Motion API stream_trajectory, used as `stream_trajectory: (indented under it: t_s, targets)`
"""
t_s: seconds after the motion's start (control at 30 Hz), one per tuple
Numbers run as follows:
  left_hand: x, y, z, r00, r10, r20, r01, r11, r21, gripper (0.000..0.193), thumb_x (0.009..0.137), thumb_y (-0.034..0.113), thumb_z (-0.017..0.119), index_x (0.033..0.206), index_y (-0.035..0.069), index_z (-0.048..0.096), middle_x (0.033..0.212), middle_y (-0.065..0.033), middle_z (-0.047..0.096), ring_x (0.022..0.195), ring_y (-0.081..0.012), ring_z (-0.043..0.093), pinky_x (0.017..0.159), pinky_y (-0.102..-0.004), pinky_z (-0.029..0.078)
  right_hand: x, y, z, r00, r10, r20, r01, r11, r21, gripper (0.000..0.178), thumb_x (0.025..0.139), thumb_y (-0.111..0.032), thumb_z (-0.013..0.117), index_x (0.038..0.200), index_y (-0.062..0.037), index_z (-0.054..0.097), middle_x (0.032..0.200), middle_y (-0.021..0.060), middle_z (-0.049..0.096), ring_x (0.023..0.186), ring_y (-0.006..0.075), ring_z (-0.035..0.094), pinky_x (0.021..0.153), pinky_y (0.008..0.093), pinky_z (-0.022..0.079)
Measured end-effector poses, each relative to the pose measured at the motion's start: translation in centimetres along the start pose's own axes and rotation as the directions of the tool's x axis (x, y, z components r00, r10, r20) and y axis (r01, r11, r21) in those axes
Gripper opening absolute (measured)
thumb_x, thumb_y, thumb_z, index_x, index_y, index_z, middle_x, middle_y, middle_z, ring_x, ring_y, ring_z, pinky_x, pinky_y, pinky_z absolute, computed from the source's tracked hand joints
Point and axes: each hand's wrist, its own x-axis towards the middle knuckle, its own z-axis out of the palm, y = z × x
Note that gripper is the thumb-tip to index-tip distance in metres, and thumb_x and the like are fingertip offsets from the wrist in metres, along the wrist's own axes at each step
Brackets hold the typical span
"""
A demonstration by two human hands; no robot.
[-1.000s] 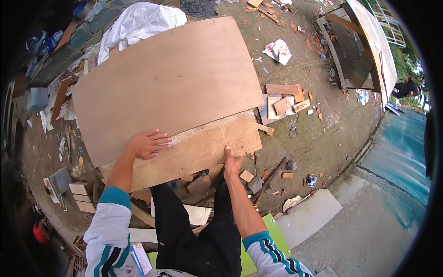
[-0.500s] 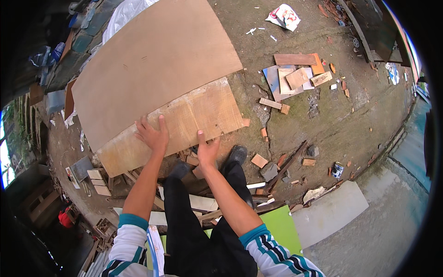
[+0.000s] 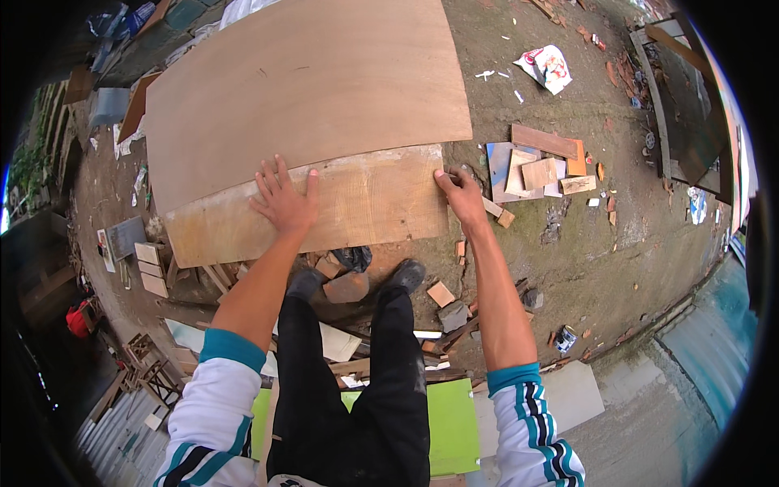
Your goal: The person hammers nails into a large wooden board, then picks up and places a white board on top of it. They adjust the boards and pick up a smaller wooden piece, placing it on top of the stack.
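A narrow plywood board with yellowish grain lies in front of me, its far edge along the near part of a large brown plywood sheet. Whether the board overlaps the sheet or only meets it, I cannot tell. My left hand presses flat on the board with fingers spread, the fingertips reaching over the seam onto the sheet. At the board's right end, my right hand grips the edge, thumb on top and the other fingers curled at the side, partly hidden.
Wood offcuts lie piled to the right. A printed plastic bag is farther off. Bricks and stones lie near my feet, and a green panel is beneath me. A small can stands at right.
My right hand has moved from the board's near edge to its right end and taken hold there. My left hand stays spread on the board. The whole view has shifted somewhat.
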Motion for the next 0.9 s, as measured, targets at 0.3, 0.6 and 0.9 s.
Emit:
stream_trajectory:
  t_s: [0.3,0.6,0.9]
  targets:
    - [-0.1,-0.6,0.2,0.991,0.100,-0.084,-0.108,0.990,-0.086,0.093,0.095,0.068,0.045,0.162,0.009,0.018,0.167,-0.0222,0.011,0.155,-0.0382,0.005,0.120,-0.0645,0.003,2.4,1.7,2.2,0.974,-0.226,-0.009,0.225,0.964,0.143,0.025,0.103,-0.025,0.060,0.097,-0.0016,0.065,0.091,0.0009,0.063,0.087,0.0106,0.053,0.082,0.0278,0.043]
    - [0.6,-0.6,-1.9,0.977,0.164,0.136,-0.148,0.981,-0.126,0.107,0.094,0.071,0.046,0.160,-0.003,0.006,0.164,-0.0326,-0.003,0.154,-0.0435,-0.007,0.122,-0.0598,-0.003,2.0,1.7,3.0,0.950,-0.250,-0.185,0.200,0.947,-0.251,0.031,0.101,-0.026,0.061,0.111,0.0028,0.063,0.105,0.0181,0.067,0.098,0.0295,0.060,0.092,0.0397,0.045]
    - [3.2,-2.1,-4.3,0.792,0.220,0.570,-0.125,0.971,-0.202,0.126,0.087,0.078,0.052,0.157,-0.001,-0.017,0.160,-0.0332,-0.026,0.148,-0.0481,-0.028,0.115,-0.0657,-0.013,-4.6,-4.9,12.8,0.861,-0.422,0.283,0.454,0.387,-0.803,0.102,0.086,-0.051,0.072,0.156,0.0033,0.023,0.162,0.0320,0.014,0.151,0.0502,0.010,0.121,0.0611,0.014]
